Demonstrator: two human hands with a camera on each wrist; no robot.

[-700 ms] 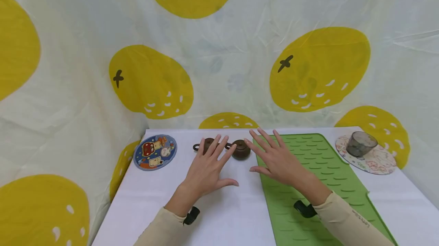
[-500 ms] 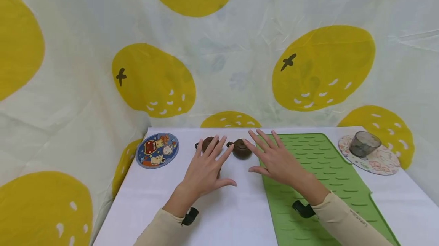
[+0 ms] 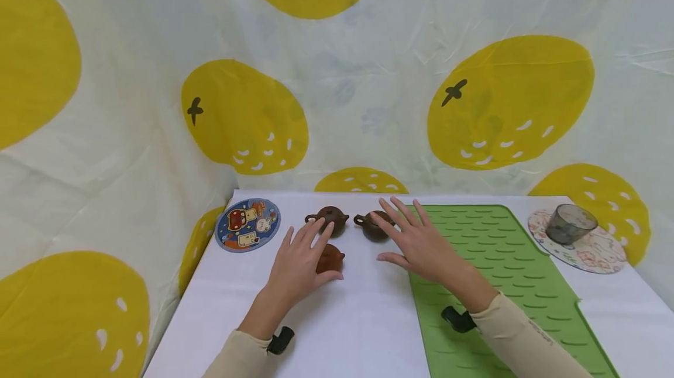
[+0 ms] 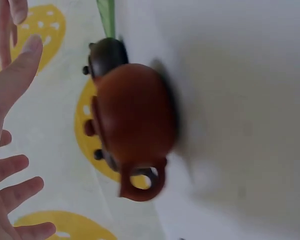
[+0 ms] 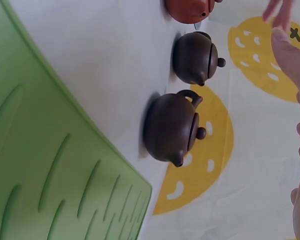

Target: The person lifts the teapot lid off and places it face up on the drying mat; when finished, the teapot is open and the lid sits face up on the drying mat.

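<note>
My left hand (image 3: pixel 296 264), fingers spread, hovers over a reddish-brown teapot (image 3: pixel 330 259) and partly hides it in the head view. In the left wrist view that teapot (image 4: pixel 135 112) shows its ring handle and lid knob, apart from the fingers. Two dark brown teapots stand farther back: one teapot (image 3: pixel 334 220) on the left, the other teapot (image 3: pixel 372 227) on the right, partly behind the right fingertips. My right hand (image 3: pixel 421 246) is held in the air with spread fingers near the mat's left edge and holds nothing. In the right wrist view the right-hand dark teapot (image 5: pixel 170 127) stands clear of that hand.
A green ridged mat (image 3: pixel 489 284) covers the right part of the white table (image 3: pixel 363 331). Back left lies a round blue cartoon mat (image 3: pixel 248 224). At the right, a smoky glass cup (image 3: pixel 571 224) stands on a round floral mat (image 3: pixel 600 252). A fruit-print curtain (image 3: pixel 363 85) hangs behind.
The left hand has moved left and slightly down, uncovering the reddish-brown teapot and more of the left dark one. The right hand keeps nearly the same pose. The head view has shifted slightly.
</note>
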